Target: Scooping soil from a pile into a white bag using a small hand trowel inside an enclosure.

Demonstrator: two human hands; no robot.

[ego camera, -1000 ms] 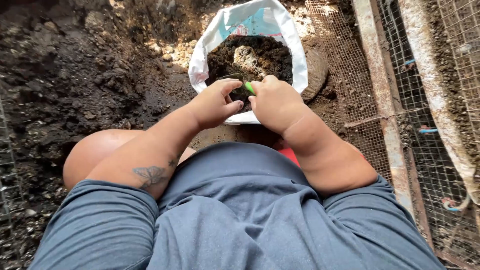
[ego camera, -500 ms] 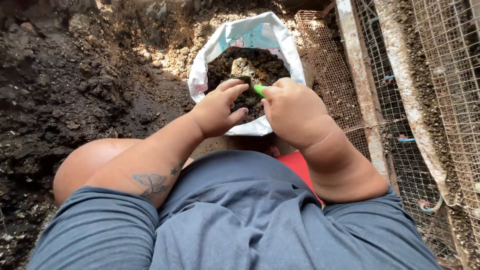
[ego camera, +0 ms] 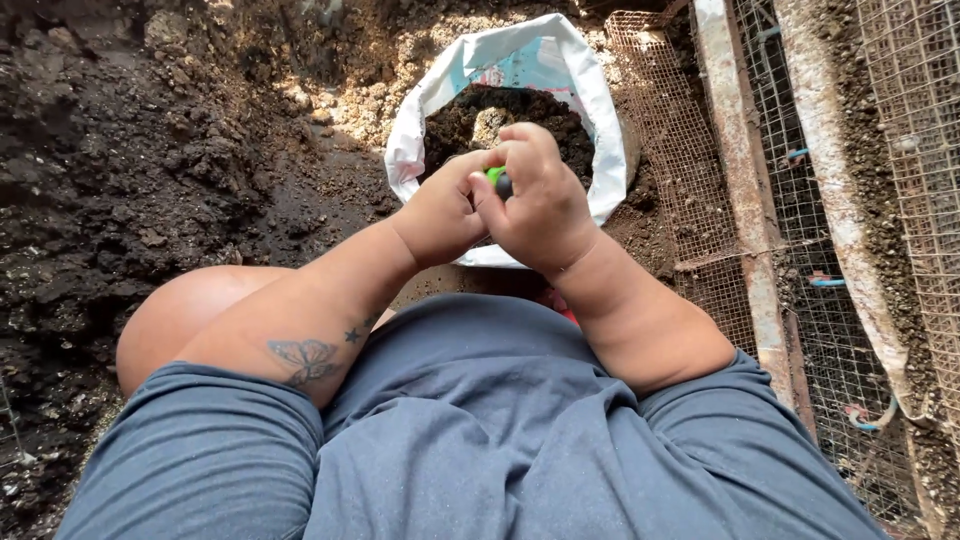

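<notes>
A small green thing (ego camera: 495, 175) sits between the two hands, just above the open white sack (ego camera: 600, 120) of dark soil (ego camera: 470, 115). Only a little bit of it shows, with a dark part right beside it, so I cannot tell what it is. I also cannot tell how long it is or which way it points. The right hand (ego camera: 540, 195) has its grip closed around it, fingers curled tight. The left hand (ego camera: 445, 210) presses against the right one, and its fingertips touch the green thing too.

Half a second ago the hands were a little apart, and the green thing poked out to the left of the right hand. Now the hands are bunched together and hide most of it. They have also come closer to the body.

The sack stands on bare, lumpy dirt ground (ego camera: 150, 180). Sun falls on the dirt behind the sack. On the right is a rusty wire mesh fence (ego camera: 880, 200) with metal bars. The person wears a blue-grey shirt (ego camera: 480, 430), and a bare knee (ego camera: 170, 320) shows on the left.
</notes>
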